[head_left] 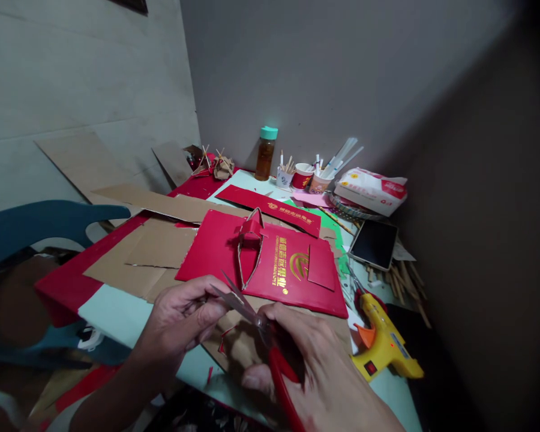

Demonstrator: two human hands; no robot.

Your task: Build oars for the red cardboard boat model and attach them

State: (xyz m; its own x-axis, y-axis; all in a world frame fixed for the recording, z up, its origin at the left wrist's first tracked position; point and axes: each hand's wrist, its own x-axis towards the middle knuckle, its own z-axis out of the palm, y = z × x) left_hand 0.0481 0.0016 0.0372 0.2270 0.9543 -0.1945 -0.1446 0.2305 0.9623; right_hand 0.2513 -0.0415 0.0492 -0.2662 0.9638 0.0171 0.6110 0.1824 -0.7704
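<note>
My right hand (315, 366) grips red-handled scissors (261, 327) near the table's front edge, blades apart and pointing up-left. My left hand (184, 315) is pinched on a small piece of cardboard (234, 342) at the blades; red edging shows on the piece below. Just beyond the hands lies a red printed card sheet (274, 264) with a small boat-shaped cardboard model (251, 246) standing on it.
A yellow glue gun (384, 345) lies at the right, a dark tablet (374, 243) behind it. Brown cardboard sheets (157, 249) spread to the left. At the back stand a bottle (265, 153), cups of sticks and pens (303, 174) and a white packet (371, 189). A blue chair (40, 225) is at the left.
</note>
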